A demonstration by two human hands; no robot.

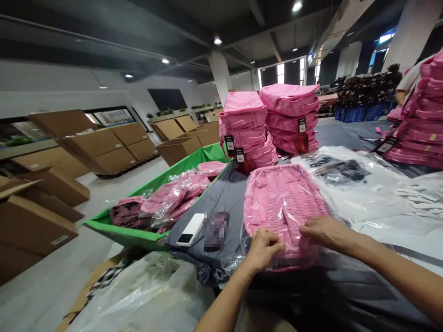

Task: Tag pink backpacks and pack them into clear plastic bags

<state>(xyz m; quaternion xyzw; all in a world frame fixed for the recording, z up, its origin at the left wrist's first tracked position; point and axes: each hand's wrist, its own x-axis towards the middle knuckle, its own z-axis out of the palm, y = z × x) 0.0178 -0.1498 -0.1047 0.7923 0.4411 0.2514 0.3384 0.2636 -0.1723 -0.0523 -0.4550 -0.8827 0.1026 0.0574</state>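
Observation:
A pink backpack (284, 198) with a ribbed panel facing up lies at the table's near edge, inside a clear plastic bag (289, 230). At its near left corner, my left hand (263, 249) is closed with fingertips pinching the plastic. My right hand (320, 233) pinches the same bag on the right side, its fingers bent over the backpack. Both hands rest against the wrapped backpack, a short way apart. The plastic edge between my fingers is too fine to make out.
Left of the backpack lie a white power bank (191, 229) and a blurred-out rectangular item (216, 230). A green bin (131, 233) holds several wrapped pink bags. Stacked pink backpacks (244, 122) stand behind, clear plastic bags (377, 193) lie right, and a person's arm (401, 96) shows far right.

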